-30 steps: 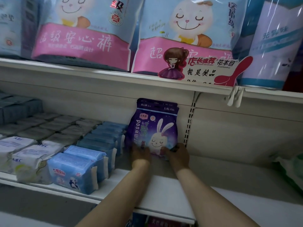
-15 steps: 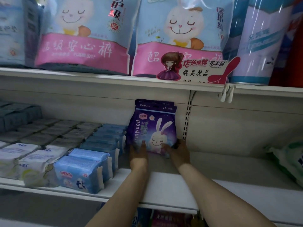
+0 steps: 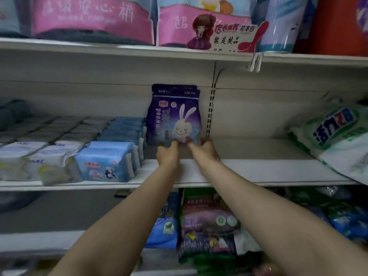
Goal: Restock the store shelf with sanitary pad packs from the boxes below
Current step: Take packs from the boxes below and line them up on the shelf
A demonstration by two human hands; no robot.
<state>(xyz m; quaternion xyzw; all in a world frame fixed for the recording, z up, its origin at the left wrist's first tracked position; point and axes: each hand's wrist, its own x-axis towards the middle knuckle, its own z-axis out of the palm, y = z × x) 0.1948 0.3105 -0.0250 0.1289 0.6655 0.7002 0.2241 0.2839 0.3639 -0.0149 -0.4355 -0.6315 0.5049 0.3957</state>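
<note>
Both hands reach deep into the middle shelf, where a purple pack with a white rabbit stands upright against the back wall. The left hand and the right hand meet its bottom edge, fingers curled at the lower corners; whether they pinch the pack or only press on it cannot be told, since the fingertips are blurred. A second purple pack shows just behind the first.

Just left of the left fingers stand rows of blue packs, their nearest side close to the purple pack, with white packs further left. Right of the right fingers runs a slotted metal upright, and past it bare shelf reaches to a green and white bag lying well apart. Above the fingers hangs the upper shelf edge, carrying large pink and blue packs and a paper sign. Below the shelf lip, between the forearms, lie mixed packs.
</note>
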